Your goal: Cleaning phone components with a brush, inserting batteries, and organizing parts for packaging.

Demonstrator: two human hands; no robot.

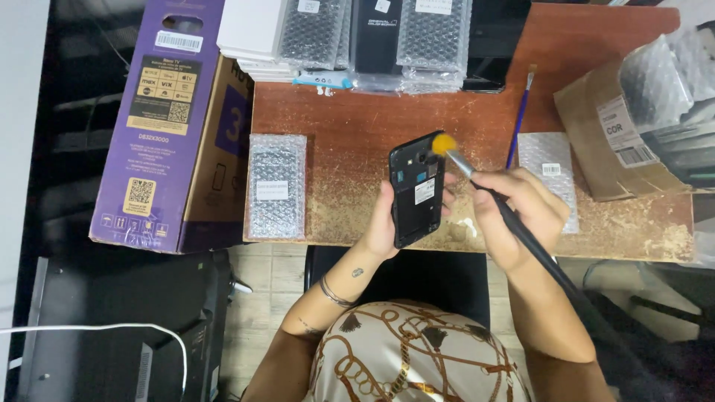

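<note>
The left hand (383,227) grips an open-backed black phone (417,187) above the worktop (350,126); the right hand (518,216) pinches a yellow-tipped brush (477,179), touching the phone's top corner. Bristles could snag what seems a loose part, and the edge-only hold could slip.

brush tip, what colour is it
Yellow-orange; the brush tip shows best in the head view, touching the top of the black phone.
</note>
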